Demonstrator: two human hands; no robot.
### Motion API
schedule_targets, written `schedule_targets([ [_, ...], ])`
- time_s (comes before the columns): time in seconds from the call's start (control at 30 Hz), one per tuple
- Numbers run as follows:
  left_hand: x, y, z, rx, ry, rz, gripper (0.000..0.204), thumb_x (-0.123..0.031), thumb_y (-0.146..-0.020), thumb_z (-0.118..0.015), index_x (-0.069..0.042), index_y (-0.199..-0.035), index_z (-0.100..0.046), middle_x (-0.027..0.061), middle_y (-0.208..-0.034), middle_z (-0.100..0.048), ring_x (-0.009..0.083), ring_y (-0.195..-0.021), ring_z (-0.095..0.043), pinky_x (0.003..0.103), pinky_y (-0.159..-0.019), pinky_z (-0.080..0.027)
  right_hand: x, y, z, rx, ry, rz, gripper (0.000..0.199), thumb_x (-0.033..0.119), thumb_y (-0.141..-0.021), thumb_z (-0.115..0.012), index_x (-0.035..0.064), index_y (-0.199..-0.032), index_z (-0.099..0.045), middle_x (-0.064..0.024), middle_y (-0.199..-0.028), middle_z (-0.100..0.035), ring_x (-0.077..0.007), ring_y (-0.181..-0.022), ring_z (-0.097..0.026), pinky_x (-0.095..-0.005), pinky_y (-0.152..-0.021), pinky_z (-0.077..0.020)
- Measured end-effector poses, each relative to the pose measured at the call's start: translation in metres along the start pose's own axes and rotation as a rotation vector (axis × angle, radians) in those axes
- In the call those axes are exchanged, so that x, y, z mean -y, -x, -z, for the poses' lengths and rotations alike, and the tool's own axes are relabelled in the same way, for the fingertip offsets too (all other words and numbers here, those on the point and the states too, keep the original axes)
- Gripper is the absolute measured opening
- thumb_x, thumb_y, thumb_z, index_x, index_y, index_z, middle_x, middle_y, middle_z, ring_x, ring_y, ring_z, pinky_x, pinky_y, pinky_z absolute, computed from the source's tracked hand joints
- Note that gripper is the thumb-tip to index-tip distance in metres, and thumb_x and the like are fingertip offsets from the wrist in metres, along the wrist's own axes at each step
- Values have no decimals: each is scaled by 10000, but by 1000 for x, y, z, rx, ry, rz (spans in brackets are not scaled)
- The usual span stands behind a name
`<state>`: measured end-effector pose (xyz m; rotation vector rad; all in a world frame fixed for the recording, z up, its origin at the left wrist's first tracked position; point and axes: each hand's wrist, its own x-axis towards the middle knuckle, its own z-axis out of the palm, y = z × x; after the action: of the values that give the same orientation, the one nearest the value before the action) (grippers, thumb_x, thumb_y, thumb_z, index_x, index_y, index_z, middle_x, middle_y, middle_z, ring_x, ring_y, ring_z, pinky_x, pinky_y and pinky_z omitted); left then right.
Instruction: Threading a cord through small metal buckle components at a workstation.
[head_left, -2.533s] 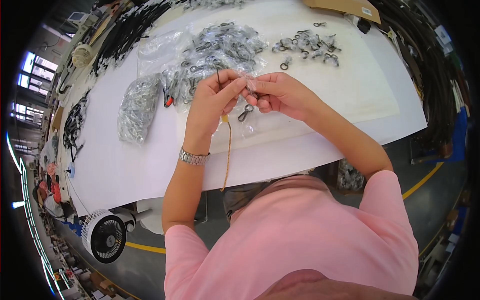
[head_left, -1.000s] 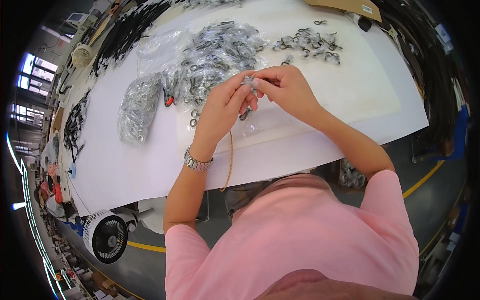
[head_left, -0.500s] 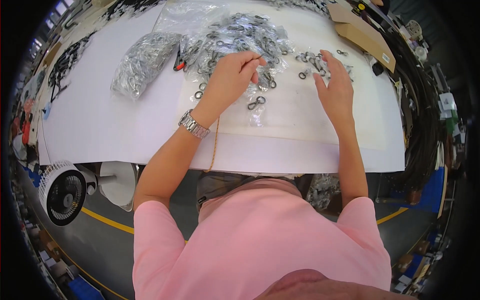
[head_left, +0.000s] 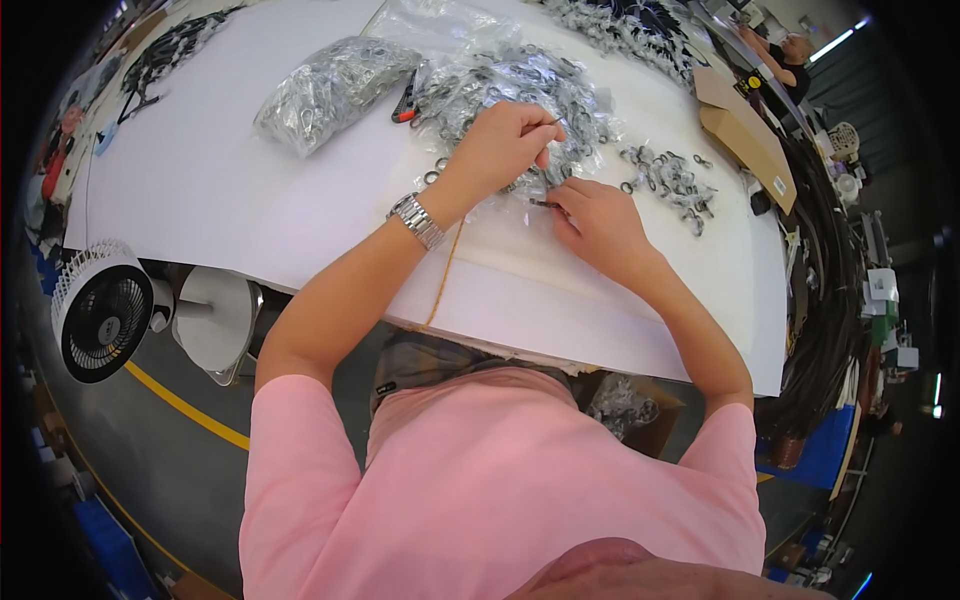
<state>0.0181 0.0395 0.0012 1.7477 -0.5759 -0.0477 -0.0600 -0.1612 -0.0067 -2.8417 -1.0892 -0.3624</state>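
Observation:
Both my hands are over the front of a pile of metal snap hooks in clear plastic bags [head_left: 575,85]. My left hand [head_left: 503,148], with a metal watch on its wrist, is closed in a pinch; a thin dark tip [head_left: 557,122] sticks out of its fingers, too small to name. Just nearer and to the right, my right hand [head_left: 600,222] pinches the end of a dark metal snap hook [head_left: 543,203] low over the white table top [head_left: 320,215]. Its fingers hide most of the hook.
A full clear bag [head_left: 330,90] lies left of the pile, beside a red-and-black tool [head_left: 405,108]. A smaller group of snap hooks [head_left: 670,180] is at the right, before an open cardboard box [head_left: 745,140]. A fan [head_left: 105,315] stands left. Another person [head_left: 785,65] is far right.
My right hand has come left and nearer, from the smaller group to the snap hook that lay before the pile, and pinches it. My left hand stays closed over the pile. The view has turned slightly.

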Motion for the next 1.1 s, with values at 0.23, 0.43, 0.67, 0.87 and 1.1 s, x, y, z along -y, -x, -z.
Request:
schedule_targets([
  [0.23, 8, 4, 5, 390, -129, -230, 428, -230, -875, -756, -78, -1272, -700, 69, -1058, -733, 139, -810, -586, 294, -699, -458, -18, 8, 5, 53, -1222, -672, 201, 203, -1007, -631, 17, -1065, -678, -87, -960, -750, -144, -836, -713, -284, -735, -552],
  [0.43, -17, 6, 11, 586, -127, -78, 526, -227, -824, -811, -88, -1314, -678, 68, -1186, -737, 201, -866, -624, 348, -782, -506, -33, 24, -3, 6, -1624, -813, 177, 231, -1020, -612, 68, -1046, -678, -80, -912, -746, -120, -781, -697, -260, -719, -557],
  [0.67, 6, 13, -21, 214, -405, -420, 178, -123, -902, -739, -31, -1054, -752, 81, -832, -715, 152, -652, -537, 301, -607, -444, -27, 24, -6, 89, -1582, -742, 231, 277, -1053, -586, 59, -1046, -660, -59, -876, -725, -104, -739, -673, -242, -694, -547],
  [0.87, -6, 18, -22, 106, -300, -131, 226, -179, -974, -677, 28, -906, -738, 71, -649, -660, 113, -563, -533, 297, -551, -415, -11, 18, 2, -62, -1631, -817, 315, 386, -1021, -668, 72, -1040, -686, -46, -937, -741, -95, -795, -687, -228, -693, -542],
  [1.1, -11, 16, -22, 60, 38, 150, 353, -261, -1013, -663, 14, -806, -742, 14, -667, -685, 36, -506, -424, 244, -470, -306, -10, 18, -5, -256, -1674, -820, 194, 237, -966, -755, 68, -1013, -673, -36, -927, -734, -93, -797, -681, -235, -705, -546],
])
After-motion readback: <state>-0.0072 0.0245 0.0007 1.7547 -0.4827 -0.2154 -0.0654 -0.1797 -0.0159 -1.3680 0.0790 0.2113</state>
